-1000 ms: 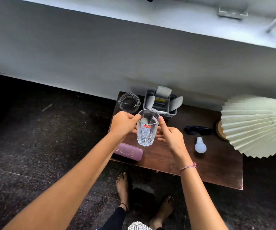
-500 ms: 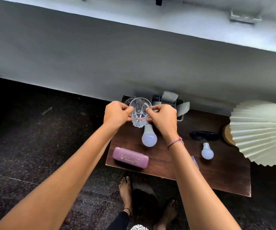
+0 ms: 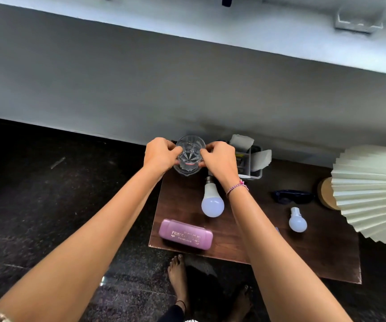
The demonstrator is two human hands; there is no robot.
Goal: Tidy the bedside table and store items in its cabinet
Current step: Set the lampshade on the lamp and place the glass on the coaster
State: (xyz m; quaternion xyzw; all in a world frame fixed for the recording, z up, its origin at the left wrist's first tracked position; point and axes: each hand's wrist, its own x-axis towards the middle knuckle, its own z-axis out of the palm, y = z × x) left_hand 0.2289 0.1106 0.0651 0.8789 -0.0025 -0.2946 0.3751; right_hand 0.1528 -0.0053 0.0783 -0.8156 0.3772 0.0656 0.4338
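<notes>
I hold a cut-crystal glass [image 3: 190,149] between my left hand [image 3: 160,154] and my right hand [image 3: 219,159], fingertips pinching its sides, over the back-left corner of the dark wooden bedside table [image 3: 182,201]. It appears to sit inside a second glass [image 3: 185,171] standing there; I cannot tell how deep. On the tabletop lie a large white bulb [image 3: 212,201], a small white bulb [image 3: 297,220], a pink glasses case [image 3: 185,234] at the front-left and dark sunglasses [image 3: 291,196]. The cabinet front is hidden below the top.
A grey organiser [image 3: 252,163] with folded papers stands at the back against the wall. A pleated cream lamp shade [image 3: 373,194] on a wooden base [image 3: 324,192] overhangs the right end. My bare feet [image 3: 178,275] stand on dark floor before the table.
Both hands carried the glass from mid-table back and left to the corner where the other glass stands. The large bulb, hidden before behind the hands, now shows.
</notes>
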